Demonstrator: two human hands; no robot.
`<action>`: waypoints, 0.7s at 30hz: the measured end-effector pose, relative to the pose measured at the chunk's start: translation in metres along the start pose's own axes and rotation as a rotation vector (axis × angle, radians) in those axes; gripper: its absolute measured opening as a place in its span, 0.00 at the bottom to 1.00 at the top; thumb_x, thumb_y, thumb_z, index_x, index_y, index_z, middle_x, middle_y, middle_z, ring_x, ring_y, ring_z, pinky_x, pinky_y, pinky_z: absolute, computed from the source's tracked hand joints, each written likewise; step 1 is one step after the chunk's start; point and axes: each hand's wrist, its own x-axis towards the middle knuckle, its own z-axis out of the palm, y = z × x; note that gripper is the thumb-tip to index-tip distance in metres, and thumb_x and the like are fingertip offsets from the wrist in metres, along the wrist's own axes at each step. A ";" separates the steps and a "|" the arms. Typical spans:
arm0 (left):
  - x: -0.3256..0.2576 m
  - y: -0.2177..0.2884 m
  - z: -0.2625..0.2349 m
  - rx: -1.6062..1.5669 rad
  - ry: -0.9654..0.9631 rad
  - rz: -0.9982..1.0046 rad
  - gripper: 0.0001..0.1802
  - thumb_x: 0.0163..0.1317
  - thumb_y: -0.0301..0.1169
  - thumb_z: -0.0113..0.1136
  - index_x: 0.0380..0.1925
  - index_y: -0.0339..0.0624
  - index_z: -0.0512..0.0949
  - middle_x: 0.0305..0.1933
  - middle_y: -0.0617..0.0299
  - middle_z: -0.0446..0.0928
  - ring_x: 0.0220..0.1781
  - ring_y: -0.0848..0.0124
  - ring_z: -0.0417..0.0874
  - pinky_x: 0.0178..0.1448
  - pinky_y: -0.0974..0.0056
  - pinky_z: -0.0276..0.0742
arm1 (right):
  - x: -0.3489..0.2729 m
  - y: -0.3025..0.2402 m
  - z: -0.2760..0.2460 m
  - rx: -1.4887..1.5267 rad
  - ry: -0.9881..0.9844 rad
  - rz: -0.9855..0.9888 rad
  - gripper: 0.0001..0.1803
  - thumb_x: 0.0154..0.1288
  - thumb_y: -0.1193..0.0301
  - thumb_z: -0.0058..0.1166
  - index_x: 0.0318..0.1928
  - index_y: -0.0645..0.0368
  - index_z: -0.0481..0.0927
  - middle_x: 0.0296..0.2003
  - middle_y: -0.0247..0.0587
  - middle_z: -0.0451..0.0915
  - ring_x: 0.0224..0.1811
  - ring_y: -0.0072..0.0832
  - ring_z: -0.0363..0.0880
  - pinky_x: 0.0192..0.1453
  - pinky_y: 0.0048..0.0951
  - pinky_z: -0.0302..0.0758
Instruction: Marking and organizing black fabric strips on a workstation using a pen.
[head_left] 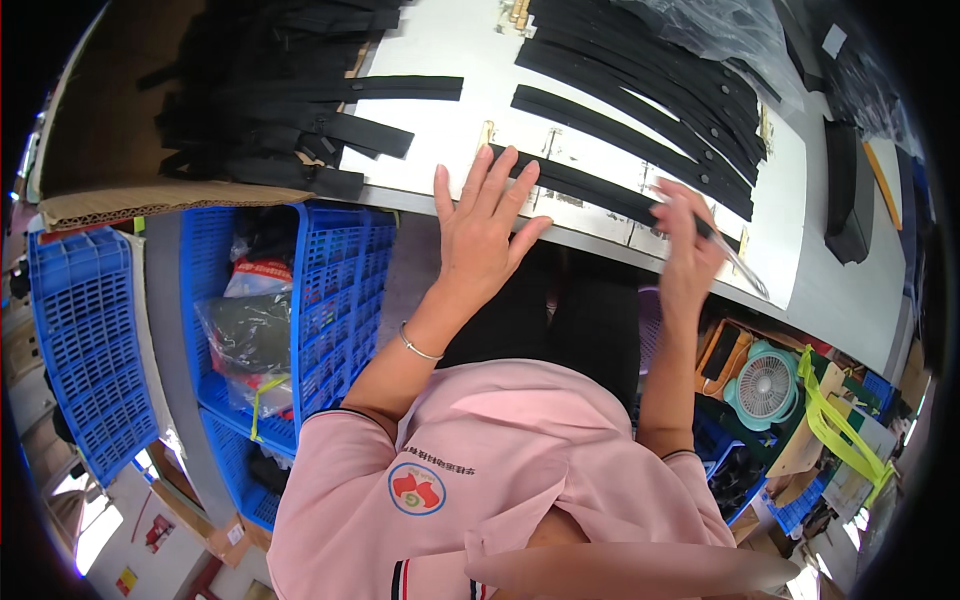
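Note:
A black fabric strip (590, 187) lies lengthwise along the near edge of the white table, over marks drawn on its top. My left hand (482, 222) rests flat with fingers spread, its fingertips on the strip's left end. Over the strip's right part, my right hand (690, 238) is closed around a silver pen (742, 268). The pen slants down to the right from my fingers; its tip is blurred or hidden by them. Farther back, several more black strips (640, 125) lie side by side, some with small round dark buttons near their right ends.
A heap of black strips (250, 100) covers the table's left, beside a cardboard sheet (110, 205). Clear plastic (720, 35) and a black block (846, 190) lie at the right. Blue crates (340, 270) stand below left; a small fan (766, 386) sits below right.

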 end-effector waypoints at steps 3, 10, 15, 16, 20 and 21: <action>0.001 0.002 -0.003 -0.003 -0.015 -0.017 0.34 0.62 0.46 0.70 0.68 0.53 0.76 0.74 0.59 0.70 0.79 0.57 0.64 0.79 0.33 0.41 | 0.014 -0.003 0.042 0.113 -0.160 0.101 0.10 0.75 0.69 0.57 0.45 0.62 0.88 0.31 0.32 0.84 0.28 0.13 0.75 0.30 0.16 0.69; 0.000 0.002 -0.002 -0.043 -0.022 -0.032 0.34 0.62 0.45 0.70 0.68 0.52 0.75 0.75 0.59 0.69 0.79 0.57 0.64 0.79 0.33 0.41 | 0.019 0.020 0.086 -0.052 -0.163 -0.052 0.10 0.73 0.70 0.61 0.41 0.67 0.86 0.23 0.34 0.83 0.21 0.13 0.74 0.25 0.20 0.68; 0.000 0.001 -0.001 -0.032 -0.011 -0.027 0.33 0.61 0.45 0.70 0.67 0.51 0.76 0.75 0.59 0.69 0.79 0.57 0.64 0.78 0.32 0.41 | 0.019 0.025 0.088 -0.036 -0.209 -0.071 0.10 0.72 0.70 0.62 0.41 0.67 0.86 0.25 0.36 0.84 0.22 0.14 0.76 0.26 0.20 0.70; 0.000 0.000 -0.001 -0.034 -0.012 -0.030 0.33 0.61 0.45 0.70 0.67 0.51 0.76 0.75 0.59 0.69 0.79 0.57 0.64 0.78 0.32 0.41 | 0.019 0.025 0.088 -0.038 -0.211 -0.068 0.10 0.72 0.70 0.62 0.41 0.67 0.86 0.25 0.36 0.84 0.22 0.14 0.76 0.26 0.20 0.70; 0.000 -0.001 0.000 -0.039 0.002 -0.017 0.34 0.61 0.45 0.70 0.67 0.51 0.76 0.74 0.59 0.70 0.79 0.57 0.64 0.78 0.32 0.41 | 0.018 0.022 0.090 -0.042 -0.184 -0.075 0.10 0.72 0.71 0.62 0.40 0.68 0.86 0.28 0.37 0.85 0.24 0.16 0.79 0.29 0.20 0.72; 0.000 0.000 0.000 -0.037 0.001 -0.016 0.34 0.61 0.45 0.70 0.67 0.50 0.76 0.74 0.59 0.70 0.79 0.57 0.64 0.78 0.32 0.41 | 0.017 0.021 0.090 -0.020 -0.161 -0.076 0.10 0.72 0.72 0.62 0.38 0.69 0.86 0.29 0.38 0.86 0.25 0.17 0.80 0.29 0.20 0.73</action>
